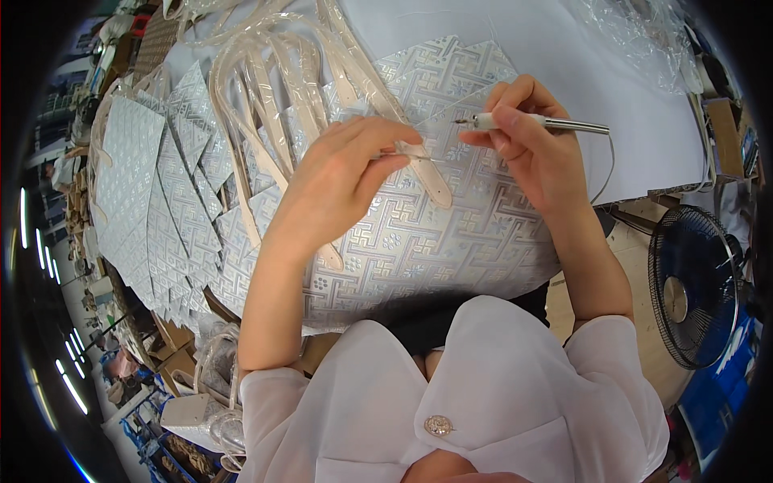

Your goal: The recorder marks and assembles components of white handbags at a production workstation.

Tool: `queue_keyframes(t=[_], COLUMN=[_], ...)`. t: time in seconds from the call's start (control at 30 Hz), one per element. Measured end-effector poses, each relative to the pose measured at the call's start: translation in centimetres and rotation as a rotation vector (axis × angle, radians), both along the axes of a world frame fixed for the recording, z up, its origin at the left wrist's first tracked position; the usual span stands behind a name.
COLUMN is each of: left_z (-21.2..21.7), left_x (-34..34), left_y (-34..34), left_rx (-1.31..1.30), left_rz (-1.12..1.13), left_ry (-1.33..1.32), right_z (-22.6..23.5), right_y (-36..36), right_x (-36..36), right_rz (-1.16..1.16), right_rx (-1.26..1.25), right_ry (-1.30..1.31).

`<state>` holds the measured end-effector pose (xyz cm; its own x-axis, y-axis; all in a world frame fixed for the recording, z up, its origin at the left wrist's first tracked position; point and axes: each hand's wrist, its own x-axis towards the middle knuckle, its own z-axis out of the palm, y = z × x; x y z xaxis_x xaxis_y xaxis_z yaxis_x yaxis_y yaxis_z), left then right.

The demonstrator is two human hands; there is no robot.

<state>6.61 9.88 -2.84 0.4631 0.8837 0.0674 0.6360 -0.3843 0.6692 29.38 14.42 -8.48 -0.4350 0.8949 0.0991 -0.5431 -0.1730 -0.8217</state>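
Observation:
My right hand [535, 141] is closed round a pen-shaped soldering iron [485, 121], with a white grip, a silver handle and a thin grey cord. Its metal tip points left, toward my left hand [342, 173]. That hand is bent over a cream strap [432, 183], thumb and fingers pinched together on a thin pale thing too small to make out. The strap's rounded end, with small holes, lies just right of the fingertips. Beneath both hands spreads silvery-blue patterned fabric [386, 249]. A fine light thread [463, 103] runs between the two hands.
More cream straps in clear plastic [298, 88] lie beyond my left hand. Overlapping patterned pieces [133, 177] are stacked at the left. Crumpled clear plastic [644, 44] sits at the far right of the white table [636, 153]. A black fan [694, 286] stands beside my right arm.

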Motion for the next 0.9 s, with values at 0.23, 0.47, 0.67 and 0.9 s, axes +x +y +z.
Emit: queue_keyframes(t=[0.23, 0.47, 0.67, 0.9], left_z=[-0.3, -1.5, -2.6, -1.3], left_x=[2.6, 3.5, 3.5, 2.5], left_y=[0.0, -0.3, -1.8, -0.8], left_rx=[-0.144, 0.011, 0.240, -0.093], left_rz=[0.336, 0.283, 0.302, 0.419], left_ry=[0.071, 0.149, 0.128, -0.151], right_z=[-0.4, 0.6, 0.9, 1.9], right_y=[0.4, -1.0, -2.1, -2.5], right_x=[1.1, 2.8, 3.6, 2.0], right_rz=[-0.060, -0.125, -0.170, -0.054], right_rx=[-0.159, -0.067, -0.047, 0.139], right_ry=[0.200, 0.083, 0.117, -0.383])
